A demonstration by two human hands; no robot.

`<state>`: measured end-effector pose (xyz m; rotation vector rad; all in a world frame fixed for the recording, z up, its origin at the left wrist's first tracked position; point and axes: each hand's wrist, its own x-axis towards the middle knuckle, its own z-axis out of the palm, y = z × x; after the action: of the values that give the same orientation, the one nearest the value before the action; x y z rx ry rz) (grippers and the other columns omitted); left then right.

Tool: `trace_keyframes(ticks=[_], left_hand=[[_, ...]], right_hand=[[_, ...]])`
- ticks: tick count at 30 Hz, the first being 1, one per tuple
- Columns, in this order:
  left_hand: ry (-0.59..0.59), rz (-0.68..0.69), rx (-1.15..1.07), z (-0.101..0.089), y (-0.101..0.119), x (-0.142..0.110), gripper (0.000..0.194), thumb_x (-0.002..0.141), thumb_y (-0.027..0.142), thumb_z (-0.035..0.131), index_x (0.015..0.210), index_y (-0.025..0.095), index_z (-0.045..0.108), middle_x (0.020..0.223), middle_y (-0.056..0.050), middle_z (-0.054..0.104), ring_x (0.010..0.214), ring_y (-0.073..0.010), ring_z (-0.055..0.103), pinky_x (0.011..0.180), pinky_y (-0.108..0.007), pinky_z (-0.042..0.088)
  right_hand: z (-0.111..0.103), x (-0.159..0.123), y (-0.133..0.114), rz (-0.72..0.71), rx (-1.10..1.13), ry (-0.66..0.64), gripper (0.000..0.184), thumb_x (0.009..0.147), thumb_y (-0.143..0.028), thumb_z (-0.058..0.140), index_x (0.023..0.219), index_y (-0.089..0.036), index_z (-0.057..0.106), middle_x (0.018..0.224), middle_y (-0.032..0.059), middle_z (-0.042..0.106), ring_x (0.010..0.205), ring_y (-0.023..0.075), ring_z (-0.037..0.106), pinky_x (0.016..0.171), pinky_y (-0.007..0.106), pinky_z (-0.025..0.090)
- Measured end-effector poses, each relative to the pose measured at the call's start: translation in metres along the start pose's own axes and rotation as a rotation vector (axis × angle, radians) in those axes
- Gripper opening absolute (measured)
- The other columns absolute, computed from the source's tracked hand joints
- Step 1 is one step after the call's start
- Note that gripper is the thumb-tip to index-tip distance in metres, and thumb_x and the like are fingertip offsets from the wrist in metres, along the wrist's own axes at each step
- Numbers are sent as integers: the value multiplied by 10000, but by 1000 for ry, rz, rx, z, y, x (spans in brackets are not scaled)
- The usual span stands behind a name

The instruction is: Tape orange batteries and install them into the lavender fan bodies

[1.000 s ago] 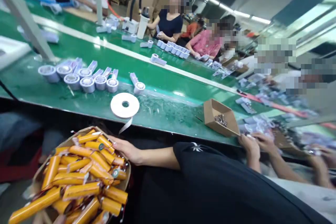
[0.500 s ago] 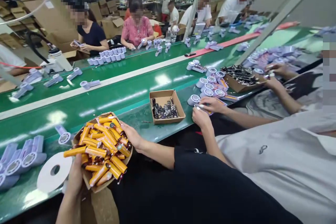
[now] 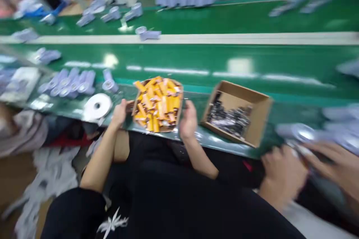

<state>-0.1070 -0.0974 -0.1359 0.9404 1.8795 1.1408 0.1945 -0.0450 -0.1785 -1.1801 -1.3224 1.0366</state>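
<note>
A small cardboard box heaped with orange-wrapped battery cells sits on the bench near its front edge. My left hand is at the box's left side, fingers stretched toward the wall; blur hides whether they touch it. On the other side my right hand is upright with its fingers extended, a narrow gap between palm and box. To the right stands a larger cardboard box with small dark electronic parts in it. A white tape roll lies left of my left hand.
Lilac handheld fan bodies lie in a row at the left. Beyond runs a green conveyor with a pale dividing strip and more fan bodies. A co-worker's hands work close at the right.
The box of battery cells has gone from being held in both my hands to resting on the bench. My hands have loosened beside it. The view has swung left and downward.
</note>
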Motion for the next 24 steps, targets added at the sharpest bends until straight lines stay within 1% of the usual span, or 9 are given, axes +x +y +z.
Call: trace_keyframes(ticks=[2,4,6,8,11,13,15,20,24], left_hand=[[138,31,-113,-31,-43,-36,971,853,1017,493,1053,119,801,1044,-211,831,934,-289,785,779,-369,616],[352,-21,-77,-73,-92,-86,969,896,999,448,1093,118,799,1077,-214,832,888,-262,787,740,-350,613],[588,-156,12,-117,-140,-150,945,950,962,372,1104,127,786,1075,-200,830,865,-235,781,731,-328,607],[775,-308,81,-153,-181,-221,877,994,897,359,1107,127,765,1047,-187,825,842,-219,764,724,-315,595],[923,-500,127,-185,-233,-314,674,1014,744,474,1072,131,748,990,-171,815,858,-241,742,791,-362,612],[981,-614,177,-195,-262,-355,494,995,605,570,1058,150,753,1016,-159,819,974,-276,743,960,-438,617],[1029,-712,240,-201,-289,-380,359,955,481,647,1085,167,764,1157,-170,817,1184,-325,712,1170,-521,531],[1088,-899,358,-216,-358,-414,398,921,430,697,1239,202,770,1600,-179,637,1578,-431,436,1363,-655,276],[1070,-890,468,-207,-400,-451,382,976,454,568,1184,212,776,1434,-168,735,1428,-380,610,1314,-608,391]], right_hand=[[1,-4,-8,-146,16,227,538,1112,-571,281,1489,-313,566,1516,139,581,1528,312,509,1266,615,447],[14,-14,-21,-445,89,493,382,1074,-489,398,1346,-391,648,1349,108,624,1341,343,603,1128,635,528],[32,-37,-33,-726,259,571,295,1012,-414,517,1219,-437,726,1161,95,650,1071,342,656,917,603,587],[52,-72,-39,-845,428,253,289,991,-348,583,1200,-425,768,1002,68,668,869,302,652,778,545,592],[99,-130,-29,-700,428,-646,224,1036,-277,602,1165,-325,779,866,31,728,758,251,693,733,468,613],[153,-164,-13,-462,144,-1257,227,1096,-303,562,1185,-273,768,970,48,805,858,235,763,816,421,641],[227,-199,10,-294,-248,-1676,295,1140,-347,516,1270,-238,757,1104,65,834,983,212,787,924,370,638],[414,-298,97,-360,-759,-2032,334,1109,-393,682,1361,-178,723,1324,119,771,1188,253,752,1069,464,629],[480,-358,198,-469,-1011,-2217,436,1074,-438,749,1431,-195,683,1458,123,693,1252,280,722,1057,516,650]])
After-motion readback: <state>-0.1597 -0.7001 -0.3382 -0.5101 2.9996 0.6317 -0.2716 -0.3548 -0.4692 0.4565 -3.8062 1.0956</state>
